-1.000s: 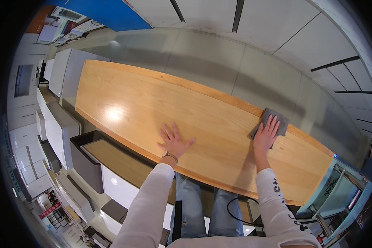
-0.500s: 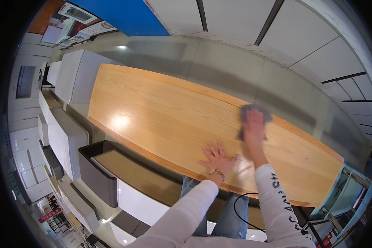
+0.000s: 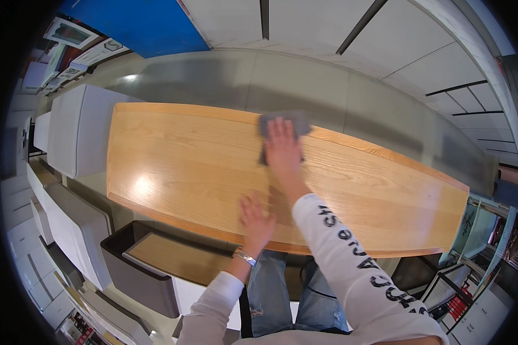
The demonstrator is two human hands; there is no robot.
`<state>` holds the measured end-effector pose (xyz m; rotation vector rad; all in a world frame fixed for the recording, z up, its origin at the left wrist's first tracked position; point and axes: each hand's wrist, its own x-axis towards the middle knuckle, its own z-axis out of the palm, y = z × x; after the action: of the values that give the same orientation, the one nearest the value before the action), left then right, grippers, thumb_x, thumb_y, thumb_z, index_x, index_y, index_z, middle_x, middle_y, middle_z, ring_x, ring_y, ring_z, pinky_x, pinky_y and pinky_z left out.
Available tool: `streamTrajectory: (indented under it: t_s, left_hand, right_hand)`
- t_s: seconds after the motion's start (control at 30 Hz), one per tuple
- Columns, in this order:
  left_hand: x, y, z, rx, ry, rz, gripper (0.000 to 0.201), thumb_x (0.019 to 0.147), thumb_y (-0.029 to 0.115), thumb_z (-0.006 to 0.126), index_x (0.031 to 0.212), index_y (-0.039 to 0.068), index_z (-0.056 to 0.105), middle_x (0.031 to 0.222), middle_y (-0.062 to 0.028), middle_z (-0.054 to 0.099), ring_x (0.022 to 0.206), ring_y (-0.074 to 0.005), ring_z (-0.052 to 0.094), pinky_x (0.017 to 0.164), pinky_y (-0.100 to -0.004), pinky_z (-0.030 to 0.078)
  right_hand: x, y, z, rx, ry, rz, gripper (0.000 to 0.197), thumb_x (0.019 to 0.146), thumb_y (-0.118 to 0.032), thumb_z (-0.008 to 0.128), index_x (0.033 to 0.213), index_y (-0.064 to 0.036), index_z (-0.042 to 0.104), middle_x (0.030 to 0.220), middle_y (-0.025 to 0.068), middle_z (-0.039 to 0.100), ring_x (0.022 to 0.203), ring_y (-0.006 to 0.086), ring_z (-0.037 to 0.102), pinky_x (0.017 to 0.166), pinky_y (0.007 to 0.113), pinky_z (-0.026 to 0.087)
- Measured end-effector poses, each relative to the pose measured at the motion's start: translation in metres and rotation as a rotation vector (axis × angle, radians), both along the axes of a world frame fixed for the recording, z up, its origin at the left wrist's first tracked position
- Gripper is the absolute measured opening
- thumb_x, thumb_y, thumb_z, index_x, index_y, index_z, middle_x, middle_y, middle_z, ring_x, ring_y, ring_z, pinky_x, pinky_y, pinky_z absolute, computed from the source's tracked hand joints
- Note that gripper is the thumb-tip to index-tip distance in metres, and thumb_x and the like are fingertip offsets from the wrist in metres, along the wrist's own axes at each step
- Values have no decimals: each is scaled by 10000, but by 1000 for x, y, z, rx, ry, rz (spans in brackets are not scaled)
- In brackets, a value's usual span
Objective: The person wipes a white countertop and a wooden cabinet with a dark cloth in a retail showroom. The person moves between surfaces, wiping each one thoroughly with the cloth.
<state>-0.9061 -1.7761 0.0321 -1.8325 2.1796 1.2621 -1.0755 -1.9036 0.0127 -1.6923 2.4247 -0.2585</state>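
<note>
The right grip (image 3: 284, 146) is lying flat on a grey cloth (image 3: 303, 124) beneath it at the far edge of the worktop (image 3: 374, 201); nearer and leftward, the left grip (image 3: 255, 223) is splaying wide, empty; wiping is seemingly progressing, its finished share not showing.

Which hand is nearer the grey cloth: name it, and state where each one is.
Right. The right hand is on the grey cloth, at the far edge of the wooden tabletop; the left hand is apart from the cloth, by the near edge.
</note>
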Motion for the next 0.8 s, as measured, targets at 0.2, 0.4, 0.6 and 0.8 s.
streamTrajectory:
  t_s: [0.2, 0.4, 0.6, 0.8]
  left_hand:
    - [28, -20, 16, 86, -569, -241, 968, 834, 633, 497, 1516, 140, 18, 1561, -201, -73, 1428, -425, -30, 953, -784, 137]
    - [14, -15, -1, 81, -617, -171, 1029, 802, 717, 470, 1516, 174, -32, 1555, -208, -109, 1420, -430, -110, 958, -776, 129]
    - [-2, -16, 3, 110, -633, -110, 963, 836, 708, 417, 1518, 195, -29, 1550, -204, -148, 1421, -420, -131, 986, -758, 99]
    - [-22, -4, -11, -35, -518, 8, 810, 915, 565, 421, 1521, 201, 24, 1572, -164, -67, 1449, -351, -37, 999, -731, 177]
  right_hand:
    - [26, 53, -5, 2, -157, 295, 536, 908, -305, 523, 1413, -179, 394, 1501, 39, 331, 1385, 249, 293, 1074, 515, 306]
    - [-143, 200, -14, -71, 63, -304, 520, 903, -259, 516, 1397, -129, 421, 1484, 103, 355, 1387, 318, 277, 1107, 448, 276]
    - [-236, 296, -39, -17, 252, -854, 494, 983, -312, 394, 1436, -118, 362, 1506, 87, 324, 1392, 315, 267, 1108, 469, 252]
    - [-122, 228, -11, 78, -55, -104, 519, 884, -226, 477, 1393, -145, 412, 1489, 59, 348, 1394, 265, 275, 1074, 500, 299]
